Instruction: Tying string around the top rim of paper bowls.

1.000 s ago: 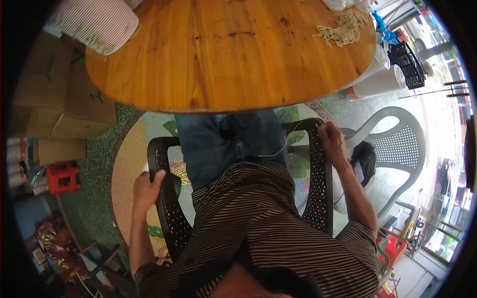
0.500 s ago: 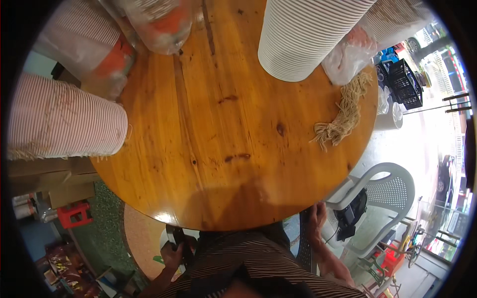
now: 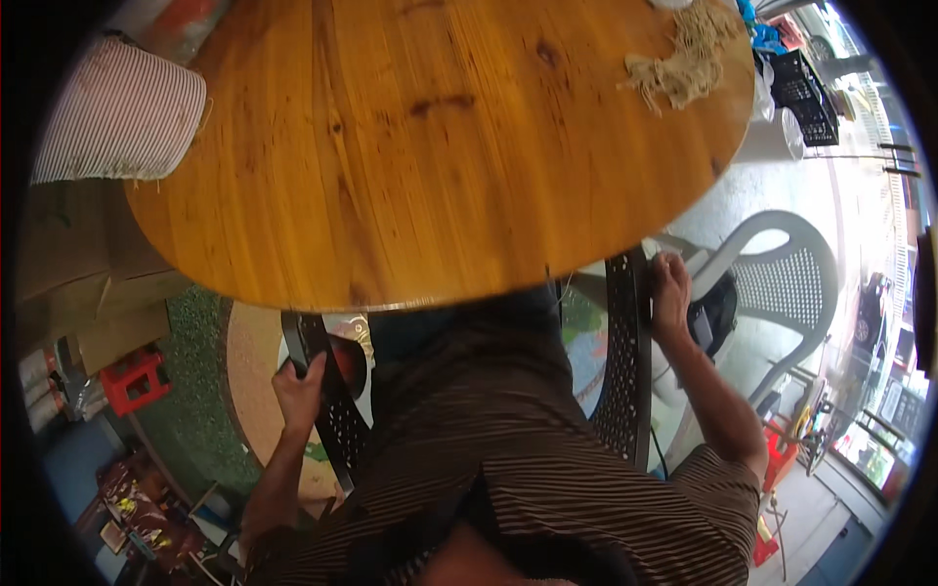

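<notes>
I sit in a dark armchair with perforated plastic sides, drawn up to a round wooden table [image 3: 440,186]. My left hand [image 3: 300,391] is closed round the front of the left armrest [image 3: 332,400], its thumb on top. On the other side, my right hand [image 3: 670,298] has curled fingers at the front of the right armrest [image 3: 627,361]; its grip is partly hidden. Neither hand touches the tabletop. A bundle of beige strings [image 3: 689,59] lies at the table's far right. At the left edge rests a tied stack of white paper cups [image 3: 122,112].
A grey plastic chair [image 3: 787,283] with a dark bag on it stands close to my right arm. Cardboard boxes [image 3: 78,249] and a red stool [image 3: 135,381] are at the left. Beyond the table's right edge are a black crate [image 3: 806,103] and a white bucket [image 3: 777,137].
The view has tilted down toward my body, and the table sits higher in the picture. The upright cup stack has left view. Both hands stay at the armrests, now showing more fully.
</notes>
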The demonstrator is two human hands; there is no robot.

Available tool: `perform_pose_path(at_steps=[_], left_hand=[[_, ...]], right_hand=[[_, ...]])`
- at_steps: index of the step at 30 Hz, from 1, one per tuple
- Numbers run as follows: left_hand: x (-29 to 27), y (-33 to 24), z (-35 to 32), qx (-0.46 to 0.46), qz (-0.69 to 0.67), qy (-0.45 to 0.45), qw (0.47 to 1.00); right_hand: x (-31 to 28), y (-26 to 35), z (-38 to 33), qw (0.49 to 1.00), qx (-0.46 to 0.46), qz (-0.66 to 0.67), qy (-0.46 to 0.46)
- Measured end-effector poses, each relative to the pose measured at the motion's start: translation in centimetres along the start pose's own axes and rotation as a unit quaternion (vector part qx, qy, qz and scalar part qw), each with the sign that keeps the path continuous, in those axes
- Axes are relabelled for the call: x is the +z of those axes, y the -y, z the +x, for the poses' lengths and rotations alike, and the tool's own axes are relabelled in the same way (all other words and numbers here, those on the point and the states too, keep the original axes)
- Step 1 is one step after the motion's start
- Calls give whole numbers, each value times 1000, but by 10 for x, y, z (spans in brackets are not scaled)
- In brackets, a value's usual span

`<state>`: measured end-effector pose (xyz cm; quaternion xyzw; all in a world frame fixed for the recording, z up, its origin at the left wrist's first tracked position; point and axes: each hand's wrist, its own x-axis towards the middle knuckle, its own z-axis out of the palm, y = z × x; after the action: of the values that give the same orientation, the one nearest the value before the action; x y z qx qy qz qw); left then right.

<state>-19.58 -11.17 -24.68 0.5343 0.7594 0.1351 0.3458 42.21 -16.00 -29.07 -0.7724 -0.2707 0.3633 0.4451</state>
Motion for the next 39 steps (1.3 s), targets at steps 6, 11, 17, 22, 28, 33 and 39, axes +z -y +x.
perform_pose_path(at_steps=[6,11,17,22,28,33,39], left_hand=[[1,2,6,38,-6,-21,999],[-2,45,-8,8,-20,21,1000],[8,31,7,-32,-6,-1,999],[14,-1,23,50,-55,-10,997],[13,-36,17,77,-85,-12,993],[3,-18,19,-18,-39,26,999],[5,-9,20,-35,-96,49,994]], right_hand=[[17,25,-5,988,127,73,-39],[15,8,1,997,45,-64,-21],[5,22,33,983,-36,-181,16],[-1,9,67,896,-287,-316,122],[-81,88,61,937,64,-61,337],[-104,223,20,872,-23,-347,343],[-93,308,-39,836,-141,-380,370]])
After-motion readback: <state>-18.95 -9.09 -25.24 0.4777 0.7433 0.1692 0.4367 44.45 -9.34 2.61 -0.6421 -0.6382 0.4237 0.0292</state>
